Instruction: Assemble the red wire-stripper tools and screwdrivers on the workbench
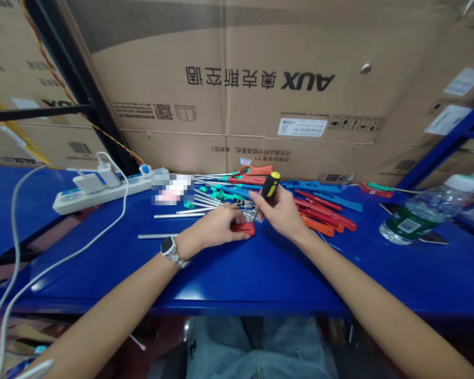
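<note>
Fingers first: the right hand (282,210) is wrapped around a screwdriver (269,188), fingers curled close on its black handle, the yellow cap poking out above the knuckles. The tool tilts down and to the left, its thin metal shaft running toward a red handle piece (245,228) on the blue table (260,273). The tip itself is too small to make out.

Over to the left hand (217,226): it lies palm down, fingers pressed together and stretched flat, pinning that red piece to the tabletop. Only a short, rounded strip of red plastic peeks out past the fingertips, low and flat, right between the two hands, near the middle of the table. A wristwatch (168,245) with a metal band sits on the left wrist.

Widening out: just behind the hands lies a clutter of metal rods (181,214) and teal parts (217,196). To the right, a fan of red and orange handles (324,216), with blue handles (319,187) beyond them. Far right, a clear water bottle (426,210) lies on its side. Far left, a white power strip (102,189) with chargers plugged in, a white cable (63,258) looping off the table edge. Behind everything, a big cardboard box (260,79) walls off the back.
</note>
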`<state>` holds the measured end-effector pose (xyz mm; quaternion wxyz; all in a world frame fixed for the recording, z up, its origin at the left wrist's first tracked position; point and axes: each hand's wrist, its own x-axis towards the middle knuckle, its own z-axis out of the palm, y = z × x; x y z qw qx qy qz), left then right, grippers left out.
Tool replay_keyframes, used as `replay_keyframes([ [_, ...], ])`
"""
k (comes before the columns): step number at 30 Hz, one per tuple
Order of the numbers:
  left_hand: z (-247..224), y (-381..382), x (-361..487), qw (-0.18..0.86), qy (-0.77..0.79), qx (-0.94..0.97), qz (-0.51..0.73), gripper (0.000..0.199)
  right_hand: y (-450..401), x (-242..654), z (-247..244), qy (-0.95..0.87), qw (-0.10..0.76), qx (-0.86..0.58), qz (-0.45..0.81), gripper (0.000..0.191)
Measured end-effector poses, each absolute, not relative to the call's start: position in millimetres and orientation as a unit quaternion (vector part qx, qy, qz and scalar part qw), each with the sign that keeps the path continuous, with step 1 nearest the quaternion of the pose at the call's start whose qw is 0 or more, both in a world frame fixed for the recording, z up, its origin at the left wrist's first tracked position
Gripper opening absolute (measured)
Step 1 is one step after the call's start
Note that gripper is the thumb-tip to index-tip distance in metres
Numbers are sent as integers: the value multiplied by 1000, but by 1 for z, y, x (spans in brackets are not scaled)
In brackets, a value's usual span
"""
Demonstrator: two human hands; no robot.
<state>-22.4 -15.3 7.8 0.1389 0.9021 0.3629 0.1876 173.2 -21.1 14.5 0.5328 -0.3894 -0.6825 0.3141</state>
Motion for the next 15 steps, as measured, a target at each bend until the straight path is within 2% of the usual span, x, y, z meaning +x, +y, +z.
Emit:
replay_keyframes([
  [9,6,-15,-23,141,368,901,183,25,-20,170,18,-703,516,-400,281,29],
  [15,6,-13,-23,139,367,903,175,30,-17,170,18,-698,524,-401,279,32],
])
